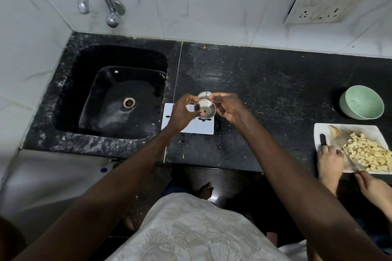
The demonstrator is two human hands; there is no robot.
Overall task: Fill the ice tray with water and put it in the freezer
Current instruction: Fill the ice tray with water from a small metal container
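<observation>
Okay: tap [99, 4] and sink [63, 99] at left. White ice tray [199, 128] flat on counter [265, 101] just right of sink, partly under hands. Left hand [182, 112] and right hand [229, 108] both curled round steel cup [205, 109] above tray. Likely pouring: tilt slowly, go cell to cell, don't overfill. Water level unclear.

left hand [182, 112] and right hand [228, 108] gripped steel cup [205, 109] | cup above white ice tray [203, 129] on counter [265, 91] | sink [118, 99] just left of tray
</observation>
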